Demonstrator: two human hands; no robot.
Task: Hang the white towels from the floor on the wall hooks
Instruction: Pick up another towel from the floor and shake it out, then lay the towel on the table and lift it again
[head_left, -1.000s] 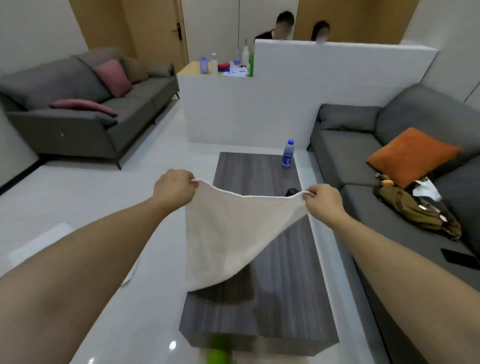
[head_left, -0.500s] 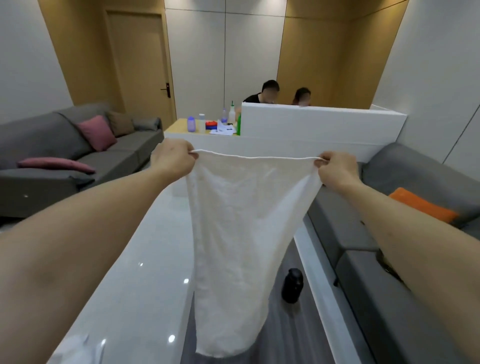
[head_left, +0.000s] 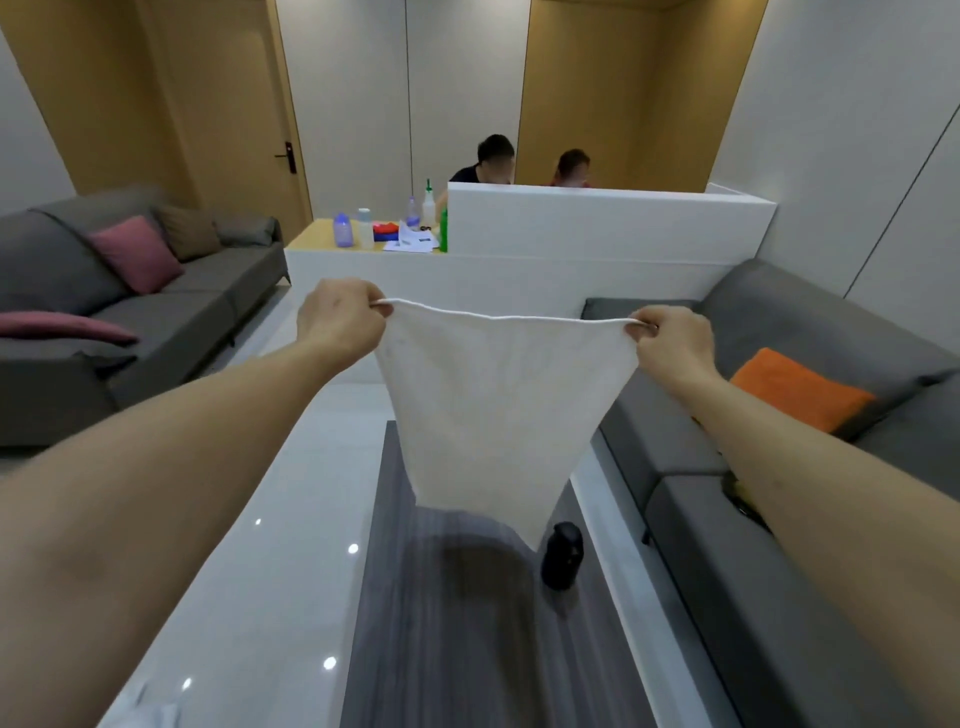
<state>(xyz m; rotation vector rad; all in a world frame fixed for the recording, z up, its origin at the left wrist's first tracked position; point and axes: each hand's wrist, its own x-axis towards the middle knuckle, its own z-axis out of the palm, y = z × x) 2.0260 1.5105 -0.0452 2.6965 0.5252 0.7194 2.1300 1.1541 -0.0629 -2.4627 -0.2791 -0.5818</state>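
Head view: both hands' grip pinches white towel (head_left: 493, 410) above grey table (head_left: 441, 623), sofas beside.

A dark wood-grain coffee table (head_left: 457, 649) on the glossy floor (head_left: 270, 571) carries a black bottle (head_left: 562, 555).

place: office lounge | left of left hand (head_left: 340, 317): grey sofa (head_left: 156, 306), wooden door (head_left: 228, 119) | beyond hands: white partition (head_left: 597, 218), two seated people | below: dark coffee table (head_left: 467, 623)
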